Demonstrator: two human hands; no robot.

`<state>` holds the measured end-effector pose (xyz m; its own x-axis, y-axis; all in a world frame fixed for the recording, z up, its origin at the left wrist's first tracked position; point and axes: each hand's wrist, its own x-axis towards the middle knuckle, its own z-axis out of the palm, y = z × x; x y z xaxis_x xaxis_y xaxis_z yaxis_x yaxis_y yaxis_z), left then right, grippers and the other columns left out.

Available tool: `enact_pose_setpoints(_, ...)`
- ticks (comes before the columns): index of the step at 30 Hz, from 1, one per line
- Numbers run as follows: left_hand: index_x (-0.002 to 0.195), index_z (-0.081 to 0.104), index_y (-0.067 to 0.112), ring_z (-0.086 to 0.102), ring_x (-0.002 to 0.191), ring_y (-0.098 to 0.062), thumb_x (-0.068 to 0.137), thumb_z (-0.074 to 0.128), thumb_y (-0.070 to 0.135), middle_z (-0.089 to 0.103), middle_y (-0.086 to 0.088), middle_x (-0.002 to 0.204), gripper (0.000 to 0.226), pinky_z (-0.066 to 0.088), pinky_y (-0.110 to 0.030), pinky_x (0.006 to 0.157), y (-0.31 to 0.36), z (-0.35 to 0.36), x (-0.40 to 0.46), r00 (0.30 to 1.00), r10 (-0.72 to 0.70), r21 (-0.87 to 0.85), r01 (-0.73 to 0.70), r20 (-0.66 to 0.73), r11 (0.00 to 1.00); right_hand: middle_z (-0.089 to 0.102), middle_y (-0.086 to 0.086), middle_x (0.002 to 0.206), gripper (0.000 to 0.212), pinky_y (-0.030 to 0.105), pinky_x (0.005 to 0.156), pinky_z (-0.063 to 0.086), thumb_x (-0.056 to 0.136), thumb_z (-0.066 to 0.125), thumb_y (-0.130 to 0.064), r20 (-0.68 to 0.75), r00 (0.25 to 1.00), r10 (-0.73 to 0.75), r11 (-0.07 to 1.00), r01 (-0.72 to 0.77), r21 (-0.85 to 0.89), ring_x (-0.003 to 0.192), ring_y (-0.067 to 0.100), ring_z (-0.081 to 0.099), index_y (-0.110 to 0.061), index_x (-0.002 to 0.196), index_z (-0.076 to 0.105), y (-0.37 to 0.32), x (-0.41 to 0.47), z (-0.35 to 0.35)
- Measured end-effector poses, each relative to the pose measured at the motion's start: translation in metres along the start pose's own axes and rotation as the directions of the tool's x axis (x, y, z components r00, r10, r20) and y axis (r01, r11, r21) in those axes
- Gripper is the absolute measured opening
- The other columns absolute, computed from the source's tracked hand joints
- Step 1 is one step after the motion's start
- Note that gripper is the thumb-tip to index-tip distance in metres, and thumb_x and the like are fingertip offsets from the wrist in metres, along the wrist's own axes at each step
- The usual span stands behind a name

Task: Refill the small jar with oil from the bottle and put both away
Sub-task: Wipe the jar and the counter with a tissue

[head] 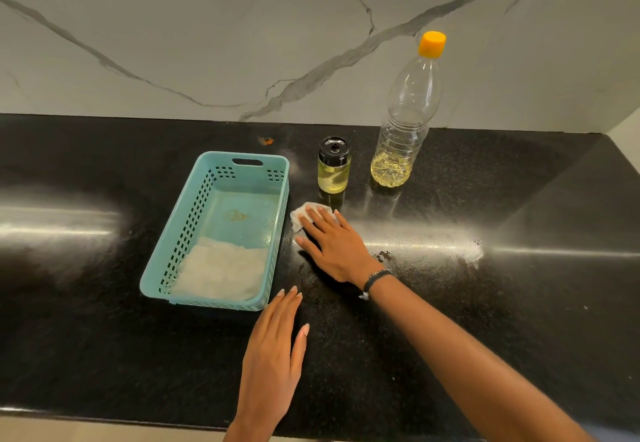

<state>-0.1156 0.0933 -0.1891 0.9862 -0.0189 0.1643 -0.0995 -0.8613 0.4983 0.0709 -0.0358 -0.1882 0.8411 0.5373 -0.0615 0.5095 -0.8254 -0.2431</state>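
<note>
The fingers (313,220) of the right hand (334,246) lie spread and flat, pressing a small crumpled white tissue (302,215) against the black speckled tabletop (485,303); only the far edge of the tissue shows past the fingertips. A dark cord bracelet (375,279) circles the right wrist. The left hand (277,355) rests palm down on the tabletop nearer the viewer, fingers straight and close together, holding nothing, its fingertips just beside the near right corner of a light blue plastic basket (194,230). The basket sits left of the right hand, with perforated sides and a handle slot at its far end; a sheet of white paper (221,273) covers the near half of its floor, and a yellowish stain marks the bare part. Just beyond the tissue stands the small jar (334,170), upright, clear glass with a black lid, holding pale yellow oil. To its right, near but apart, stands the tall clear bottle (403,130) with an orange cap, oil filling only its bottom portion. A white marble wall (207,43) with grey veins rises behind.
</note>
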Motion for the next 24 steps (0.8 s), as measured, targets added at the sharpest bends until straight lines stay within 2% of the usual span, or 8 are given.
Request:
enact_pose_setpoints(2, 0.139, 0.047, 0.016, 0.04, 0.136, -0.011, 0.097, 0.036, 0.04, 0.046, 0.004, 0.145, 0.05, 0.03, -0.029, 0.111, -0.002, 0.001, -0.001, 1.0, -0.011, 0.005, 0.011, -0.007, 1.0, 0.012, -0.003, 0.159, 0.07, 0.036, 0.118, -0.004, 0.091, 0.0, -0.057, -0.018, 0.999, -0.042, 0.999, 0.042, -0.025, 0.147, 0.014, 0.006, -0.024, 0.151, 0.018, 0.013, -0.018, -0.001)
enact_pose_setpoints(5, 0.138, 0.048, 0.016, 0.043, 0.134, -0.012, 0.096, 0.036, 0.04, 0.048, 0.003, 0.143, 0.049, 0.032, -0.031, 0.109, -0.005, 0.003, -0.003, 1.0, -0.011, 0.023, 0.011, -0.015, 1.0, 0.011, -0.004, 0.159, 0.074, 0.037, 0.118, -0.003, 0.088, -0.005, -0.057, -0.028, 0.999, 0.034, 0.998, -0.036, -0.057, 0.147, 0.013, 0.006, -0.025, 0.151, 0.017, 0.029, -0.023, -0.006)
enact_pose_setpoints(10, 0.137, 0.05, 0.015, 0.044, 0.134, -0.014, 0.097, 0.037, 0.038, 0.049, 0.002, 0.143, 0.048, 0.034, -0.033, 0.108, -0.011, 0.009, -0.007, 1.0, -0.003, 0.041, 0.004, -0.02, 0.999, 0.008, 0.003, 0.16, 0.057, 0.036, 0.118, -0.004, 0.101, 0.018, -0.046, 0.006, 0.986, 0.169, 0.985, -0.169, 0.036, 0.147, 0.021, 0.002, -0.02, 0.151, 0.016, 0.002, 0.025, -0.008)
enact_pose_setpoints(14, 0.137, 0.05, 0.015, 0.044, 0.134, -0.014, 0.097, 0.038, 0.037, 0.049, 0.001, 0.143, 0.047, 0.034, -0.033, 0.108, -0.013, 0.011, -0.009, 1.0, 0.016, 0.066, -0.015, -0.025, 0.998, 0.01, 0.003, 0.16, 0.054, 0.037, 0.119, -0.002, 0.102, 0.021, -0.043, 0.006, 0.996, 0.086, 0.995, -0.086, 0.043, 0.147, 0.021, 0.003, -0.02, 0.151, 0.017, -0.012, 0.031, -0.002)
enact_pose_setpoints(19, 0.137, 0.049, 0.015, 0.045, 0.133, -0.014, 0.097, 0.038, 0.036, 0.05, 0.0, 0.142, 0.047, 0.037, -0.035, 0.105, -0.013, 0.013, -0.009, 0.998, 0.054, 0.122, -0.052, -0.018, 0.991, 0.009, -0.006, 0.159, 0.066, 0.033, 0.119, -0.004, 0.092, -0.002, -0.051, 0.013, 0.995, -0.098, 0.994, 0.099, -0.04, 0.147, 0.013, 0.003, -0.027, 0.151, 0.014, 0.006, -0.016, 0.0)
enact_pose_setpoints(22, 0.138, 0.048, 0.015, 0.045, 0.133, -0.014, 0.098, 0.036, 0.036, 0.049, 0.001, 0.143, 0.047, 0.038, -0.035, 0.105, -0.013, 0.015, -0.01, 0.998, 0.063, 0.136, -0.062, -0.009, 0.989, 0.01, -0.004, 0.159, 0.072, 0.035, 0.119, -0.002, 0.088, -0.007, -0.053, -0.009, 1.0, -0.011, 0.998, 0.011, -0.058, 0.147, 0.013, 0.005, -0.026, 0.151, 0.016, 0.025, -0.019, -0.006)
enact_pose_setpoints(24, 0.138, 0.048, 0.016, 0.045, 0.134, -0.013, 0.098, 0.036, 0.036, 0.049, 0.001, 0.143, 0.047, 0.043, -0.034, 0.105, -0.014, 0.015, -0.01, 0.998, 0.056, 0.147, -0.055, -0.005, 0.988, 0.012, -0.002, 0.159, 0.069, 0.037, 0.119, 0.001, 0.092, -0.002, -0.052, -0.019, 0.997, 0.075, 0.995, -0.076, -0.061, 0.147, 0.017, 0.008, -0.024, 0.151, 0.018, 0.022, -0.002, -0.009)
